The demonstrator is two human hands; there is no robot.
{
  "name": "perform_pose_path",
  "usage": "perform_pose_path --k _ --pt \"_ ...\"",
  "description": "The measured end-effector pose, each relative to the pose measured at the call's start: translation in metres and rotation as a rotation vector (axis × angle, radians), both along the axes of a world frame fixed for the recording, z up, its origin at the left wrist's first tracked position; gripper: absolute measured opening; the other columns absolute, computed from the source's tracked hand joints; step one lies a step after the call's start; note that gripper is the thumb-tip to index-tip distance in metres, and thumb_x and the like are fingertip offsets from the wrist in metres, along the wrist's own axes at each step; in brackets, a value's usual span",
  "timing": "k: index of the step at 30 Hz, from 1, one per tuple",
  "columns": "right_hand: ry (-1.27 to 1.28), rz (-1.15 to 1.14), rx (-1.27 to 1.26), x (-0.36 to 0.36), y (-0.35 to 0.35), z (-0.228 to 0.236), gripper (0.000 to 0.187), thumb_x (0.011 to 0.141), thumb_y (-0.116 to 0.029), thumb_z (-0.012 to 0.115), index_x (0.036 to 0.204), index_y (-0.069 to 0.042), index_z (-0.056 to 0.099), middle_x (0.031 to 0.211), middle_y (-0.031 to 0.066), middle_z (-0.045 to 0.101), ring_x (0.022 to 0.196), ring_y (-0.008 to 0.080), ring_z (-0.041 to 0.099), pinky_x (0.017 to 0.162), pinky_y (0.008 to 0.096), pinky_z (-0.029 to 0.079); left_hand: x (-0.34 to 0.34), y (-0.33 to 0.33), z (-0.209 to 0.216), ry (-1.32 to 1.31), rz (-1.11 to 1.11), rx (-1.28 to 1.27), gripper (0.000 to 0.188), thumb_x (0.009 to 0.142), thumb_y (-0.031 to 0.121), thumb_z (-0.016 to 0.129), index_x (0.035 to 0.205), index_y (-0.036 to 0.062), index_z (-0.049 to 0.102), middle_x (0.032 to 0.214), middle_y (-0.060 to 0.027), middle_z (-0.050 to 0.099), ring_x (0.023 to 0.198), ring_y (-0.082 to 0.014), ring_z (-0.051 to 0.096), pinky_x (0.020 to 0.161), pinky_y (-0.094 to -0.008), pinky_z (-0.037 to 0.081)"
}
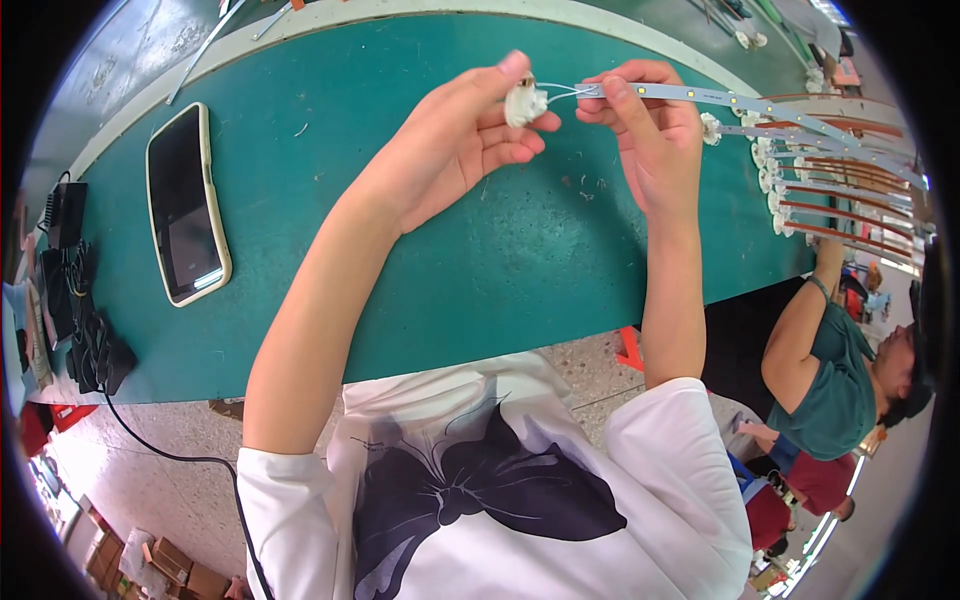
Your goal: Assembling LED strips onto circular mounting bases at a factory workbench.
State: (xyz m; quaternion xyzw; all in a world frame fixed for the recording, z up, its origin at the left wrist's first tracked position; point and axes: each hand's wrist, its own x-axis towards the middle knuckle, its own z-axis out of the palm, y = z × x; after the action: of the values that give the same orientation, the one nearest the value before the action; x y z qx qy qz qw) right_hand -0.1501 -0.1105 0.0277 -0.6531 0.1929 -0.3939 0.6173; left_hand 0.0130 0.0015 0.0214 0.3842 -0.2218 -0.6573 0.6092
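Over the green tabletop [480, 270] both my hands are raised, close together. A small white lamp-holder-like piece [523, 104] rests between the thumb and curled fingers of my left hand [460, 130]. Two thin pale wires [562, 92] run from it to the end of a narrow LED strip [690, 94]. My right hand [650, 130] pinches that end between thumb and fingers. From there the strip stretches right, dotted with small yellow LEDs, and passes above a row of other strips [840, 190] with white end pieces [772, 185].
A phone [185, 205] in a pale case lies at the left. Black cables [85, 320] and a black adapter [67, 212] sit at the left edge, with one cord hanging down. A co-worker [825, 365] in a green shirt is at the right, one arm reaching toward the strips.
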Motion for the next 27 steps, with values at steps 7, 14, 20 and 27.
perform_pose_path --k 7,14,20,27 --pt "0.036 0.000 0.054 -0.005 -0.007 -0.008 0.014 0.094 -0.008 0.059 0.104 0.002 0.056 0.097 0.0139 0.065 0.085 0.0183 0.067 0.080 0.0328 0.057 0.010 -0.003 0.000 -0.325 -0.146 0.077 0.036 0.098 0.037 0.052 0.096 0.0027 0.064 0.074 -0.0047 0.064 0.063 -0.0119 0.057 0.059 -0.0259 0.048" --pt "0.195 0.015 -0.020 0.003 -0.009 -0.018 0.018 0.095 -0.011 0.058 0.108 0.002 0.055 0.097 0.0122 0.065 0.087 0.0187 0.067 0.082 0.0319 0.057 -0.011 -0.005 -0.017 -1.506 0.340 -0.080 0.029 0.087 0.024 0.069 0.110 0.0056 0.065 0.082 -0.0044 0.066 0.073 -0.0159 0.064 0.063 -0.0276 0.053" --pt "0.148 0.032 0.048 0.009 0.000 -0.018 0.018 0.095 -0.012 0.059 0.107 0.002 0.056 0.098 0.0127 0.066 0.090 0.0200 0.068 0.082 0.0318 0.057 -0.016 -0.008 -0.039 -1.600 0.527 -0.291 0.030 0.075 0.023 0.074 0.094 0.0058 0.061 0.088 -0.0075 0.060 0.082 -0.0265 0.062 0.062 -0.0372 0.053" --pt "0.235 -0.023 -0.216 0.006 -0.004 -0.018 0.017 0.095 -0.009 0.059 0.105 0.003 0.057 0.100 0.0138 0.065 0.089 0.0221 0.069 0.081 0.0308 0.057 -0.004 -0.011 -0.044 -1.475 0.477 -0.496 0.025 0.074 0.013 0.072 0.094 0.0029 0.061 0.089 -0.0117 0.066 0.085 -0.0285 0.064 0.070 -0.0373 0.054"
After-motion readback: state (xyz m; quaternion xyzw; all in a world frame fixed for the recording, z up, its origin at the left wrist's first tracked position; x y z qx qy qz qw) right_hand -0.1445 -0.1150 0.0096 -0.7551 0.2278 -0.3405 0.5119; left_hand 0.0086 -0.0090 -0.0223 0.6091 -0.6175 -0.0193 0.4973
